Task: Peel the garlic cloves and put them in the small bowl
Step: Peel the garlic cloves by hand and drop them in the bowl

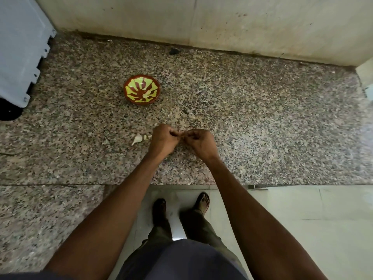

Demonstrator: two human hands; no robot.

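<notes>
A small red bowl [141, 90] with a yellow-green pattern stands on the speckled granite counter [262, 122]; a pale peeled clove seems to lie inside it. My left hand [164, 138] and my right hand [198, 141] meet above the counter's middle, fingers curled, pinching a small garlic clove [182, 135] between their fingertips; the clove is almost wholly hidden. Unpeeled white cloves [139, 138] lie on the counter just left of my left hand, near a scrap of skin [106, 141].
A pale blue appliance [20, 49] stands at the far left, with a dark object [9, 109] below it. A stained wall [201, 21] closes the counter's back. A small dark lump [174, 51] lies near the wall. The counter's front edge [282, 185] runs above the tiled floor.
</notes>
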